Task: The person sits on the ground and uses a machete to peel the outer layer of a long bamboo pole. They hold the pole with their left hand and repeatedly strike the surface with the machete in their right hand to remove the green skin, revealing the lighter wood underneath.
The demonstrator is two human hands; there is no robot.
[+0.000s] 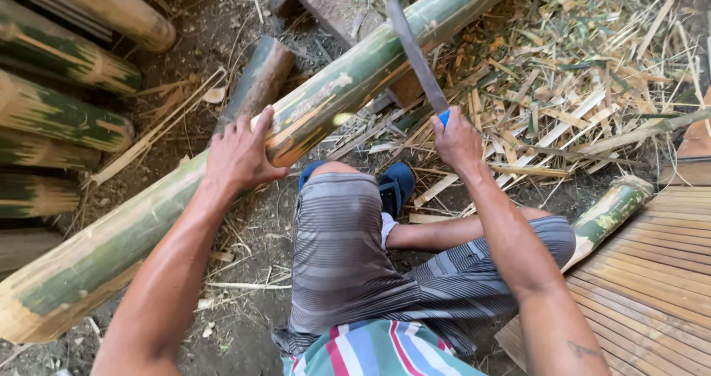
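Observation:
A long green bamboo pole (348, 76) lies slanted from the lower left to the top right, resting on a wooden block (326, 5). My left hand (241, 154) presses down on the pole's middle, fingers spread over its top. In my right hand (455, 140) is a long dark blade (415, 54) with a blue handle, gripped tightly. The blade's tip reaches up across the pole. My knees in grey striped shorts (348, 250) sit between the two arms, and a blue sandal (396, 185) shows below the pole.
Several cut bamboo sections (63, 117) are stacked at the left. A short piece (259, 80) lies behind the pole. Split strips and shavings (578, 87) litter the right. A slatted bamboo panel (652, 272) and a short green stub (611, 213) lie at the lower right.

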